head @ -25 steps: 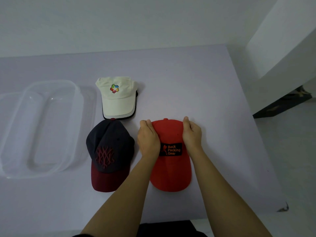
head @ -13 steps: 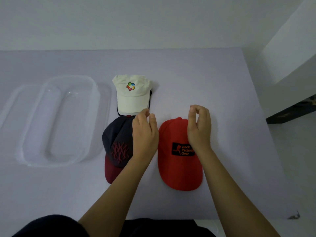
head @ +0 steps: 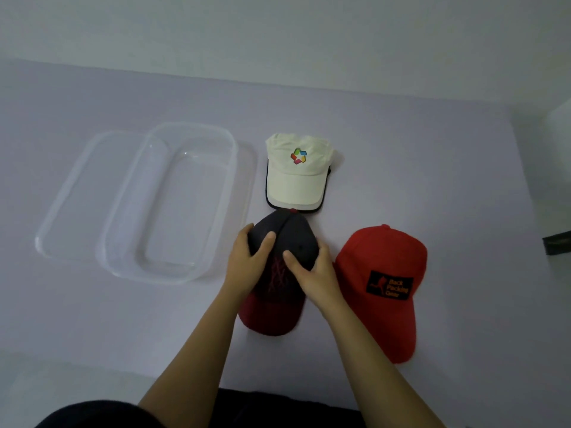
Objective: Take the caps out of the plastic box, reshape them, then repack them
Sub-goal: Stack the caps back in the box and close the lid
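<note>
Head cam: left hand (head: pixel 247 264) and right hand (head: pixel 312 273) both clamp around the dark grey fabric cap with maroon brim (head: pixel 278 282), thumbs pressing its rounded crown.

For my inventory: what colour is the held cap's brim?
Dark red brim, seen in the head view.

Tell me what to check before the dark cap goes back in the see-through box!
1. Both hands on the dark cap: ok, left hand and right hand press its crown.
2. Plastic box free of caps: ok.
3. Path to the box: ok, it sits just left of the cap.
4. Dark cap fully reshaped: cannot tell, hands cover the crown.
5. Red cap and white cap out of the way: ok, though the white brim nearly meets the dark cap.
</note>
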`<state>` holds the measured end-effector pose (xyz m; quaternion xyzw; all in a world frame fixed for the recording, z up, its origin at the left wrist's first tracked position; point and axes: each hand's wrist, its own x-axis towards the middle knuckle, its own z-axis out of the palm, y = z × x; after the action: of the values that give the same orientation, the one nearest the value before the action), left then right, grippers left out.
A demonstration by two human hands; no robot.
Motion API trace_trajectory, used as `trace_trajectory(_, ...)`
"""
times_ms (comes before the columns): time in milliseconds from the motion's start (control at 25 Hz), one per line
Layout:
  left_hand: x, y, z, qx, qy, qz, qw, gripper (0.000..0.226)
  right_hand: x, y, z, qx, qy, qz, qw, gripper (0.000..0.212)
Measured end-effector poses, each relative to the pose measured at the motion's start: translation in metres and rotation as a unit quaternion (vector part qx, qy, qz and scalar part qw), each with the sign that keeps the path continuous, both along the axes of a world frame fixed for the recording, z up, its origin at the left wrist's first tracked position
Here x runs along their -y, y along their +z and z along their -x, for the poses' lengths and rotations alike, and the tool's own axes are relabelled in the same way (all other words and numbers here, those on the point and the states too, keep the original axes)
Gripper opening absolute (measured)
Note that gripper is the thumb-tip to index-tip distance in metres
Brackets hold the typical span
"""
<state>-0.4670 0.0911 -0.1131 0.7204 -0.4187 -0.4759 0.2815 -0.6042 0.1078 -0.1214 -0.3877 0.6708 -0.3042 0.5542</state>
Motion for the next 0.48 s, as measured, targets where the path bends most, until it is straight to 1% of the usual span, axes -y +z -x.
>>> trace_trajectory(80,0.001,-0.006,-0.008,-0.05,-0.004,-0.009,0.999,0.045,0.002,-0.002,0.002,0.044,-0.024,-0.005,0.999,0.056)
trace_trajectory(120,0.002,-0.008,-0.012,-0.066,-0.005,-0.007,0.998,0.044,0.004,-0.003,0.002,0.057,-0.025,-0.014,0.998,0.057)
trace_trajectory(200,0.002,-0.012,-0.018,-0.11,-0.005,-0.01,0.994,0.054,0.007,-0.004,0.001,0.069,-0.021,-0.027,0.997,0.057)
trace_trajectory(280,0.002,-0.013,-0.021,-0.148,0.004,-0.013,0.989,0.053,0.01,-0.006,0.0,0.081,-0.02,-0.038,0.996,0.046)
trace_trajectory(400,0.003,-0.012,-0.025,-0.166,0.009,-0.032,0.986,0.047,0.011,-0.007,0.001,0.13,-0.009,-0.068,0.989,0.024)
trace_trajectory(480,0.006,-0.012,-0.025,-0.165,0.002,-0.051,0.985,0.048,0.011,-0.006,0.002,0.145,0.001,-0.077,0.986,0.018)
